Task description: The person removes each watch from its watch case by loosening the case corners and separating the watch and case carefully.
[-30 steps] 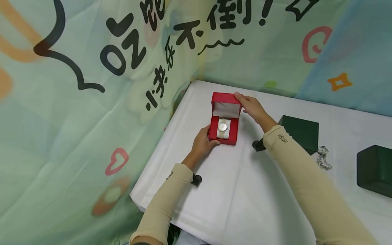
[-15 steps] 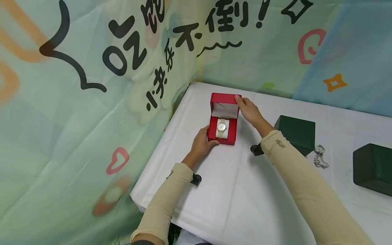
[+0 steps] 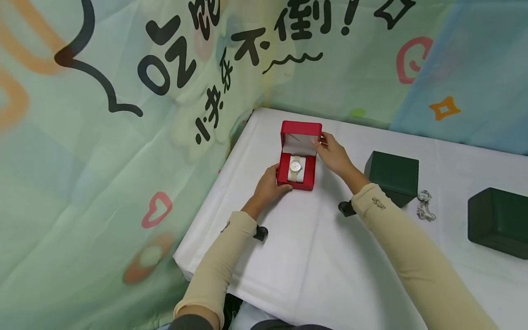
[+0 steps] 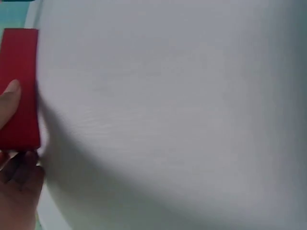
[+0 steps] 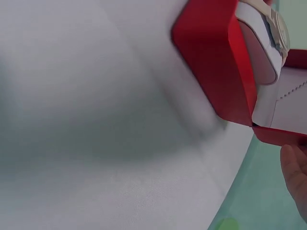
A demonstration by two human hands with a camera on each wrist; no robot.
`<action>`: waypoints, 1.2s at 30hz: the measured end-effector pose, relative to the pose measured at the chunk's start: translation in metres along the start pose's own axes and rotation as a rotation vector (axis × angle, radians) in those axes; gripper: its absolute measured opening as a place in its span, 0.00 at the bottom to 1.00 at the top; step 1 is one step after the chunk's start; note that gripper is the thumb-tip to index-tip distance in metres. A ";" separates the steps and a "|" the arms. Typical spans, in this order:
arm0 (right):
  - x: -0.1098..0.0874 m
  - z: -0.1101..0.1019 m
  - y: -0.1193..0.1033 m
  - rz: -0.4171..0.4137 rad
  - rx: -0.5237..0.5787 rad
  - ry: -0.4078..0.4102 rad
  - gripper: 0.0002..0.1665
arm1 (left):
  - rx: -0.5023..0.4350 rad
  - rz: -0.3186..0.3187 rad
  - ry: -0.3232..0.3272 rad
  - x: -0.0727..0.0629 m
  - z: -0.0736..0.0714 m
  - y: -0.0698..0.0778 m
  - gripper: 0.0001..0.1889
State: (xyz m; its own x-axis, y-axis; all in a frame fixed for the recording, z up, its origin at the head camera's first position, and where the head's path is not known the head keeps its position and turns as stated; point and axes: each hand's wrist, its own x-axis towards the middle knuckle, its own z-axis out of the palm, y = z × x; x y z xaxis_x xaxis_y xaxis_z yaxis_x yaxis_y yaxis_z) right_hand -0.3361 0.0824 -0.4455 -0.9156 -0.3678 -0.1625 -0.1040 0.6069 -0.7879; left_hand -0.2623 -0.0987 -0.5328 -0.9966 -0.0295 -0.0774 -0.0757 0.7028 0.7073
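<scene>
A red watch box (image 3: 294, 185) stands with its lid raised on the white-covered table. In it a wristwatch (image 3: 295, 166) with a beige strap and silver case wraps a white cushion. My left hand (image 3: 267, 187) grips the box's near left corner, thumb along the front face, other fingers at the left side. In the left wrist view, that thumb lies on the red front. My right hand (image 3: 335, 156) holds the lid (image 3: 301, 128) by its right edge, thumb at the front and fingers partly hidden behind. The right wrist view shows fingertips (image 5: 289, 160) against the lid's side.
Right of the box sits a dark green box (image 3: 393, 174), with a silver chain-strap watch (image 3: 425, 205) beside it. A second dark green box (image 3: 499, 222) stands farther right. A printed cloth backdrop (image 3: 173, 137) borders the table (image 3: 288, 256) at left and back.
My right hand has slid from the lid's top right corner down along its right edge. The left hand keeps its grip. The head view has shifted slightly.
</scene>
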 end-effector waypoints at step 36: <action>-0.016 0.027 0.023 -0.191 -0.318 -0.202 0.53 | 0.256 0.188 -0.183 0.023 -0.030 0.023 0.43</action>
State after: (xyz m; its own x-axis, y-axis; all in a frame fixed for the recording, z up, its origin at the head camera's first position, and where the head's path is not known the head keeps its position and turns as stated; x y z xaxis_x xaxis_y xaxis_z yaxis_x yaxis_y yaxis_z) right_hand -0.3139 0.0833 -0.4766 -0.7766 -0.6068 -0.1694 -0.4086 0.6898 -0.5977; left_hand -0.2875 -0.1045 -0.4975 -0.9681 0.2284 -0.1031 0.1423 0.8396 0.5242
